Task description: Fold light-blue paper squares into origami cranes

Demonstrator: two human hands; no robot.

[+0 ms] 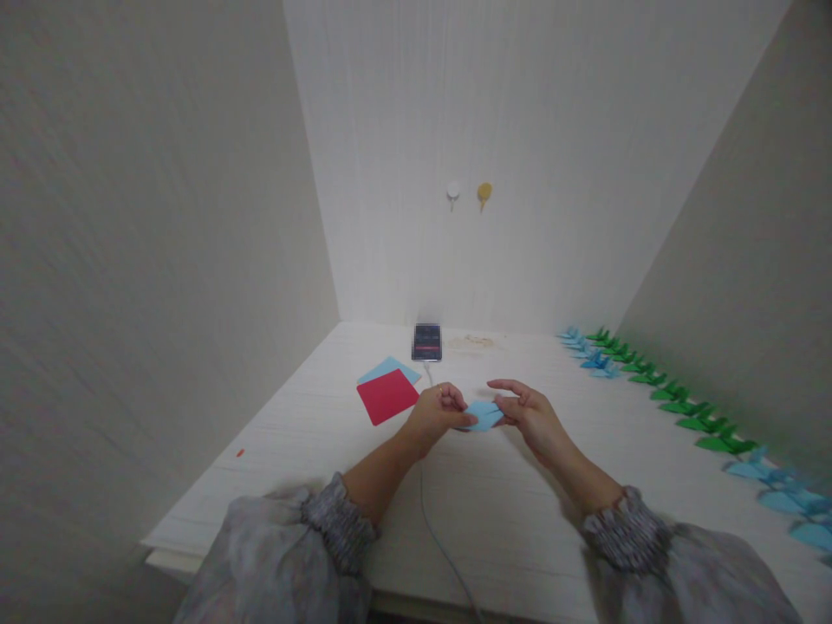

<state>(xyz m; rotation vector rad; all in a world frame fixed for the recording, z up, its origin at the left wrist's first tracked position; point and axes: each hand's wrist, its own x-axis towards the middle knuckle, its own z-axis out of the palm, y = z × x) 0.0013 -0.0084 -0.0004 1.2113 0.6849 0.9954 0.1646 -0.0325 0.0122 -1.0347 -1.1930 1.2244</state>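
Observation:
A small piece of folded light-blue paper (482, 416) is held up between my two hands over the white table. My left hand (437, 418) pinches its left corner between thumb and fingers. At its right corner, my right hand (528, 419) grips it with the thumb and a finger, while the index finger stretches out above. Left of my left hand lies a red paper sheet (388, 398), partly covering a light-blue paper sheet (390, 368). The underside of the folded paper is hidden.
A phone (427, 342) lies near the back wall, with a white cable (437, 539) running toward the front edge. Rows of green folded paper pieces (682, 407) and blue ones (789, 500) line the right side. An orange scrap (240, 452) lies at left. Two hooks (484, 192) hang on the wall.

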